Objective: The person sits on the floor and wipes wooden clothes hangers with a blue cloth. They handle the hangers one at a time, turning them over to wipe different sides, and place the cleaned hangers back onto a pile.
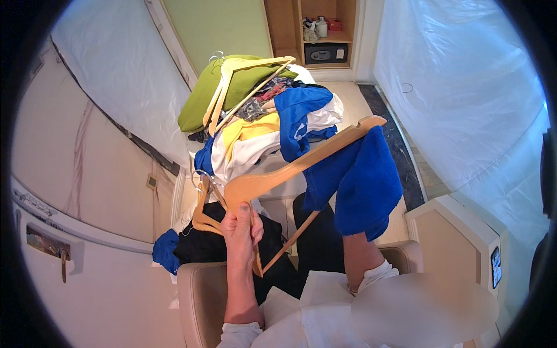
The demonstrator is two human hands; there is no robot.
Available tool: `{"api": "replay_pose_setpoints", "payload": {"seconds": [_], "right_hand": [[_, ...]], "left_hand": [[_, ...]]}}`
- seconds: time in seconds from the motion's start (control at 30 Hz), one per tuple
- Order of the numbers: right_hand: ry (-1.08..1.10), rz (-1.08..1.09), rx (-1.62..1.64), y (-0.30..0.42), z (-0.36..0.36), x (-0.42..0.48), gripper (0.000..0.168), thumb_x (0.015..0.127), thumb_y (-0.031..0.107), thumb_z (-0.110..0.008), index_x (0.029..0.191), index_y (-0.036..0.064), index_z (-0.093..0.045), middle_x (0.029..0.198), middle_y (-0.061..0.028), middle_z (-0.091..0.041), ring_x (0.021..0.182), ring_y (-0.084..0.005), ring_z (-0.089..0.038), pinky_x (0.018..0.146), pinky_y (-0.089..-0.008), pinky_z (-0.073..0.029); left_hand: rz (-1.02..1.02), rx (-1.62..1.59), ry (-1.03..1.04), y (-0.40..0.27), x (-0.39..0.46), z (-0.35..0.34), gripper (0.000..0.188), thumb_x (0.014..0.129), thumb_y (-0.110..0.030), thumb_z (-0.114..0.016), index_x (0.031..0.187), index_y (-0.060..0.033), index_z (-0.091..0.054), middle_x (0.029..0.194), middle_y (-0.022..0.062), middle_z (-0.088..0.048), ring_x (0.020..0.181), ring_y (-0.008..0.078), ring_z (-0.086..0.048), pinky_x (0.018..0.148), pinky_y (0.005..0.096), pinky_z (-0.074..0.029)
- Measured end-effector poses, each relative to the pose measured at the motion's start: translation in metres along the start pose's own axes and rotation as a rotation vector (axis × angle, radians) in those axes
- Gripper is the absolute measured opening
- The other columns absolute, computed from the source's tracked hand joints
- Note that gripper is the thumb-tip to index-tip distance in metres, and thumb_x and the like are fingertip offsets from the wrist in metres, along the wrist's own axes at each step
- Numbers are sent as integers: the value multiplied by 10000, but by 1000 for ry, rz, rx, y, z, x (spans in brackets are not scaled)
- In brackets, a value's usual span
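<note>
A wooden clothes hanger (300, 163) with a lower bar is raised before me, tilted up to the right. My left hand (242, 226) grips it near the base of its metal hook. Draped over the hanger's right arm is a blue cloth (367, 187). My right wrist comes up behind this cloth, which covers the hand itself, so its fingers are hidden. Beyond the hanger lies a pile of clothes with a green garment (196, 104), a yellow one (250, 130) and a blue garment (293, 117); light wooden hangers (226, 87) rest on top.
More wooden hangers (200, 217) and black fabric (202, 245) are at my left, by the armchair's armrest (198, 296). A beige cabinet (452, 243) with a phone (496, 267) stands at right. A safe (326, 53) sits in the far shelving. Plastic sheeting (444, 78) hangs at right.
</note>
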State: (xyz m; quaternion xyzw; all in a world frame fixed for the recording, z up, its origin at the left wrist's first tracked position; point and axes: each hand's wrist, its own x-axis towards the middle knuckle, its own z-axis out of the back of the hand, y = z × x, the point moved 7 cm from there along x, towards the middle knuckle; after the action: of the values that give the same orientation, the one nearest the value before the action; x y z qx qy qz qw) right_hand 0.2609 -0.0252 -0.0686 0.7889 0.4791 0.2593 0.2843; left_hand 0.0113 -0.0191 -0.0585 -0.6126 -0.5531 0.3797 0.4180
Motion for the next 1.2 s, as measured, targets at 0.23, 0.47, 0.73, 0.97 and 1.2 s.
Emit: {"api": "replay_pose_setpoints", "payload": {"seconds": [0.23, 0.47, 0.73, 0.97, 1.2], "right_hand": [[94, -97, -30, 1, -4, -12, 390, 1006, 450, -421, 1251, 149, -384, 1157, -76, -524, 1038, -207, -536, 887, -358, -484], [192, -247, -20, -23, -17, -35, 426, 1003, 465, -423, 1290, 154, -366, 1193, -84, -517, 1070, -218, -533, 907, -370, -485], [219, -322, 1, -42, -24, -45, 470, 1000, 482, -425, 1334, 160, -346, 1234, -94, -509, 1107, -232, -529, 930, -384, -486], [141, -223, 6, -27, -14, -31, 510, 997, 497, -426, 1372, 165, -328, 1270, -102, -502, 1139, -244, -526, 951, -396, -486], [84, -90, -60, 8, -6, -6, 551, 994, 512, -428, 1411, 170, -311, 1306, -110, -495, 1171, -256, -523, 971, -407, -487]], "left_hand": [[-43, 62, -56, -7, -4, -4, 340, 1011, -390, -521, 839, -97, -499, 526, -17, -390, 411, 53, -320, 378, 200, -243], [-55, 39, -43, -2, -3, -2, 361, 1011, -409, -513, 825, -100, -489, 522, -22, -384, 406, 58, -317, 379, 205, -249], [-45, 53, -85, 1, -4, -1, 378, 1007, -423, -516, 806, -104, -477, 513, -21, -386, 393, 61, -335, 376, 209, -253], [60, 19, 16, 1, -2, -5, 382, 1021, -419, -485, 807, -103, -485, 514, -25, -375, 391, 61, -324, 382, 209, -258], [195, -126, 170, 20, 1, -4, 414, 1021, -458, -452, 831, -95, -509, 505, -23, -345, 356, 69, -278, 372, 224, -244]]}}
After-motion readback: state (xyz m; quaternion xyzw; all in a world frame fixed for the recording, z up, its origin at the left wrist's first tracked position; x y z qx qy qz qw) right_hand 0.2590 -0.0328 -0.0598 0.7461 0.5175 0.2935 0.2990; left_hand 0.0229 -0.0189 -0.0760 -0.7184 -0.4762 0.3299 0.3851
